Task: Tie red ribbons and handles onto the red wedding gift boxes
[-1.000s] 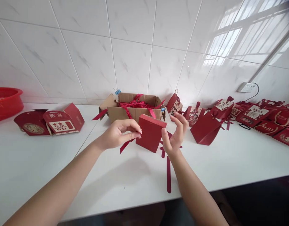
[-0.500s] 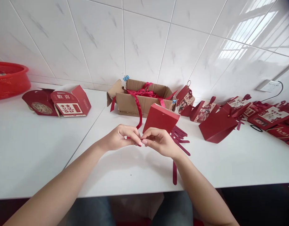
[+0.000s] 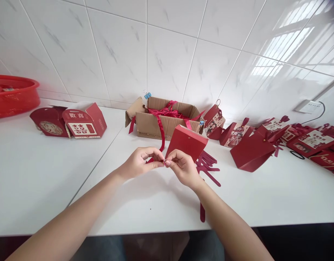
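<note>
Red ribbon runs away from you, its long axis leading up into the cardboard box. Your left hand and right hand both pinch its near end, fingertips meeting above the surface, equally close, just before the red paper box.

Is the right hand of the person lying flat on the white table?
No, the right hand is held above the table, pinching a red ribbon together with the left hand.

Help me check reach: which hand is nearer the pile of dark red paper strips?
Right. The right hand is just left of the dark red paper strips; the left hand lies farther left.
</note>
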